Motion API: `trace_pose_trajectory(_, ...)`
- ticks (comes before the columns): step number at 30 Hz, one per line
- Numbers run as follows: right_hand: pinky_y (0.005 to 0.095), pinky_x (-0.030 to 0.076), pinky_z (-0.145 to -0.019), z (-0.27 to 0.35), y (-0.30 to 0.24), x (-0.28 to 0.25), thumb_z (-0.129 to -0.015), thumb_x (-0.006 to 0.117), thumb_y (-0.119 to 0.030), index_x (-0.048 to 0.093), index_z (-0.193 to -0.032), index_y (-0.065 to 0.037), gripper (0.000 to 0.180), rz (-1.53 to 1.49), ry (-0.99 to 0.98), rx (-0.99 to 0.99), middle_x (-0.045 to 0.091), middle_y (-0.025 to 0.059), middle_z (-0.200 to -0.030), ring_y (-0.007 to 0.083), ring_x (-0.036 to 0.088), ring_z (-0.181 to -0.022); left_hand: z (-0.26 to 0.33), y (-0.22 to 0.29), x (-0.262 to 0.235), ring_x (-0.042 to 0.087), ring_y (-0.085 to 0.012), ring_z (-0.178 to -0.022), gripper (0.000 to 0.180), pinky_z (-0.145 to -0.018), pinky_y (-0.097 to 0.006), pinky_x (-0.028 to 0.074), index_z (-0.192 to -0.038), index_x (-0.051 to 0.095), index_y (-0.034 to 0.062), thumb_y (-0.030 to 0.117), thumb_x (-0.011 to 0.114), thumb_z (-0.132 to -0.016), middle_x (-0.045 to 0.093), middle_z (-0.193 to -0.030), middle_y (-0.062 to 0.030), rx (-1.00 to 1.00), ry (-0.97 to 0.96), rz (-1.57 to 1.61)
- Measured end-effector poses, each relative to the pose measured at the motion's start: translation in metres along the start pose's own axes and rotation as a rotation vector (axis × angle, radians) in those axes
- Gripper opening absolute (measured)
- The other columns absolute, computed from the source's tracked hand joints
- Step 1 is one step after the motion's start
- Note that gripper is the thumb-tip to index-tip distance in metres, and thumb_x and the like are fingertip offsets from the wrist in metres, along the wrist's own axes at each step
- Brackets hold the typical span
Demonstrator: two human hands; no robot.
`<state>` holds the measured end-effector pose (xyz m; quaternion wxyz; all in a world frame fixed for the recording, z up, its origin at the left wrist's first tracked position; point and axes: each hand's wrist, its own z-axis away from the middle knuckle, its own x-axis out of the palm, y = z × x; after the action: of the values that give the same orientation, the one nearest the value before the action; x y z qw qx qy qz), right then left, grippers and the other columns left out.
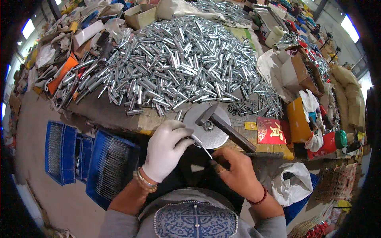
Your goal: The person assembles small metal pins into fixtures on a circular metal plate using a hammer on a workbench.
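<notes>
My left hand (168, 148), in a white glove, pinches the thicker end of a slim metal rod (204, 150) between thumb and fingers. The bare fingers of my right hand (238, 170) close round the rod's thin lower end, with something dark covering a fingertip. Just beyond my hands lies a round metal plate (190, 119). A hammer (232, 133) rests across it, its head on the plate and its wooden handle toward the bench edge. Small metal pieces (208, 125) sit beside the hammer head. Behind spreads a big heap of shiny metal sleeves (178, 63).
Blue crates (111, 164) filled with thin rods stand low at the left. Right of the plate are small dark screws (243, 107), a red printed card (271, 131) and a yellow box (298, 120). A white bag (291, 184) hangs or lies below the bench at right.
</notes>
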<state>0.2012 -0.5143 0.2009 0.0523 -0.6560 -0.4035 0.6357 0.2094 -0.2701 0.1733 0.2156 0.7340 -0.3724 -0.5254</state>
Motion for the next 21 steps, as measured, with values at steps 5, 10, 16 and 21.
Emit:
trace_pose_trajectory(5, 0.0305, 0.052, -0.075, 0.011, -0.001, 0.010, -0.097, 0.075, -0.008, 0.068, -0.119, -0.001, 0.025, -0.604, -0.272, 0.379, 0.068, 0.0074, -0.088, 0.0126, 0.062, -0.081, 0.038, 0.015, 0.028, 0.069, -0.0195, -0.077, 0.046, -0.072, -0.030, 0.056, -0.144, 0.061, -0.0006, 0.004, 0.070, -0.099, 0.075, -0.101, -0.0119, -0.385, 0.101, 0.421)
trace_pose_trajectory(10, 0.0320, 0.054, -0.076, 0.017, -0.005, 0.026, -0.095, 0.071, -0.007, 0.067, -0.123, -0.001, 0.029, -0.724, -0.275, 0.423, 0.068, 0.0101, -0.088, 0.0133, 0.063, -0.081, 0.032, 0.030, 0.018, 0.064, -0.0075, -0.080, 0.063, -0.063, -0.023, 0.055, -0.161, 0.039, 0.0019, 0.005, 0.065, -0.104, 0.073, -0.106, -0.0086, -0.712, -0.011, 0.814)
trace_pose_trajectory(16, 0.0309, 0.055, -0.081, 0.020, -0.020, 0.038, -0.093, 0.075, -0.006, 0.067, -0.125, 0.000, 0.033, -0.649, -0.290, 0.374, 0.074, 0.0089, -0.098, 0.0124, 0.065, -0.087, 0.042, 0.018, 0.017, 0.067, -0.0110, -0.082, 0.067, -0.065, -0.025, 0.055, -0.155, 0.044, 0.0009, 0.011, 0.076, -0.097, 0.072, -0.107, -0.0086, -0.643, 0.051, 0.946)
trace_pose_trajectory(21, 0.0245, 0.053, -0.076, 0.019, -0.016, 0.035, -0.096, 0.068, 0.000, 0.063, -0.138, 0.000, 0.042, -0.674, -0.021, 0.399, 0.067, 0.0041, -0.105, 0.0117, 0.063, -0.090, 0.072, -0.011, -0.009, 0.068, -0.0133, -0.091, 0.063, -0.073, -0.028, 0.059, -0.151, 0.051, 0.0055, 0.013, 0.078, -0.095, 0.070, -0.112, -0.0085, -0.615, 0.196, 0.861)
